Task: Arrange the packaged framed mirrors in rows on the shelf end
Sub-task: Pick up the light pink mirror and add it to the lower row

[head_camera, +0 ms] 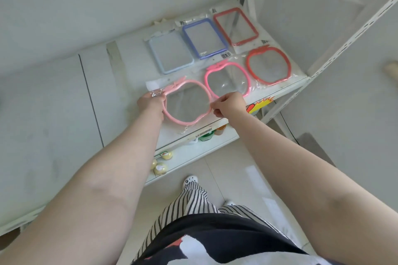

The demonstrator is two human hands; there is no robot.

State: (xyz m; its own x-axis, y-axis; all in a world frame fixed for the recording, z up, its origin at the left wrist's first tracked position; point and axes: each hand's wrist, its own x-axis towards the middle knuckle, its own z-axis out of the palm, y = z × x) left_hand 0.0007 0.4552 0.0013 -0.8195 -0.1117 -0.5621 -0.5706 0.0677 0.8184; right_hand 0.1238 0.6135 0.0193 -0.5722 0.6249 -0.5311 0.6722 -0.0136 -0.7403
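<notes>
A light pink apple-shaped mirror (186,103) in clear wrap lies at the front left of the white shelf (286,84). My left hand (151,104) grips its left rim and wrap. My right hand (228,106) pinches its right edge. Beside it in the front row lie a brighter pink apple-shaped mirror (226,82) and a red one (268,64). The back row holds a pale blue rectangular mirror (170,52), a darker blue one (204,37) and a red one (235,26).
White shelf uprights (353,26) rise at the right. A lower shelf (193,157) holds small jars and bottles (206,135). A white panel (53,103) spreads to the left. My striped trousers and white shoe (189,179) stand on the tiled floor.
</notes>
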